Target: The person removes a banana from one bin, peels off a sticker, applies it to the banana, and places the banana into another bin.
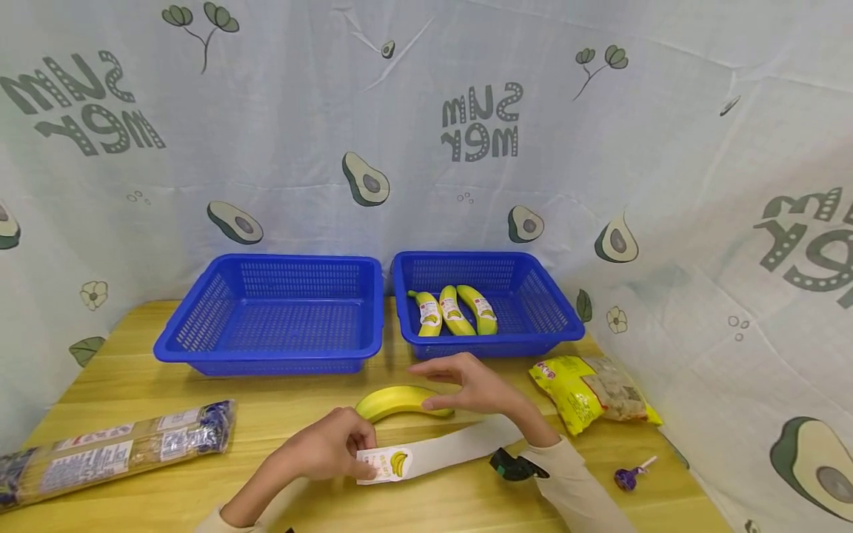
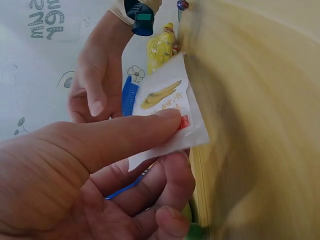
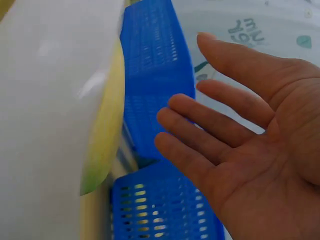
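Note:
In the head view my left hand (image 1: 333, 448) pinches the left end of a white strip of stickers (image 1: 453, 448). A banana sticker (image 1: 398, 464) with a printed bunch shows at that end. The left wrist view has the thumb flat across the printed sticker (image 2: 161, 97), fingers behind it. Just beyond the strip, a single banana (image 1: 393, 400) lies on the table. My right hand (image 1: 474, 385) is over the banana's right end, thumb and fingers spread apart. Seen from the right wrist, its palm (image 3: 260, 185) holds nothing.
Two blue baskets stand at the back; the left basket (image 1: 269, 355) is beside the right basket (image 1: 493, 346), which holds stickered bananas (image 1: 456, 314). Packaged noodles (image 1: 120, 451) lie at left. A yellow snack bag (image 1: 593, 392) and a purple lollipop (image 1: 626, 479) are at right.

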`<move>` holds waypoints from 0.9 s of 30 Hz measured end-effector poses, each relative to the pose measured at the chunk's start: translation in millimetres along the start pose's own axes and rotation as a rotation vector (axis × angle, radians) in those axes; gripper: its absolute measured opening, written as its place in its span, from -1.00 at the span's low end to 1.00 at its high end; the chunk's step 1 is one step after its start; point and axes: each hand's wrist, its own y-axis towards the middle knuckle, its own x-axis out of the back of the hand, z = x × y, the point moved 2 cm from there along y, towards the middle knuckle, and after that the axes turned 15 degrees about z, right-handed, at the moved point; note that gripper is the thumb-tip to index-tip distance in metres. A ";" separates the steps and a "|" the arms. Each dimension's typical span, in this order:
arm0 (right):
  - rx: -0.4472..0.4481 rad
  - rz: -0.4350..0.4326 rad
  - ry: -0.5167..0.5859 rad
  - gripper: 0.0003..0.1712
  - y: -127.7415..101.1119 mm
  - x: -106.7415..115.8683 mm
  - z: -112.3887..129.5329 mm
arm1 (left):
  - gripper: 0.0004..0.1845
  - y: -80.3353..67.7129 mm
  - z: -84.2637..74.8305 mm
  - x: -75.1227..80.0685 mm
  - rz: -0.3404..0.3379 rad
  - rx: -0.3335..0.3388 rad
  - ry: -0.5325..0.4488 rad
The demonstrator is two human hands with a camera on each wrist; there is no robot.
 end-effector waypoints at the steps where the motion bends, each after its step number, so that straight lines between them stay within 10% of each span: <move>1: 0.014 -0.004 -0.008 -0.45 0.0 -0.5 3.6 | -0.76 0.5 -0.4 0.1 -0.003 -0.009 -0.016; 9: 0.156 0.048 -0.093 -0.57 9.6 -15.7 26.7 | -0.92 4.3 -3.2 -1.4 -0.014 -0.066 -0.190; 27: 0.148 0.049 -0.111 -0.80 20.0 -34.1 35.5 | -0.83 6.8 -5.6 3.1 -0.117 -0.137 -0.297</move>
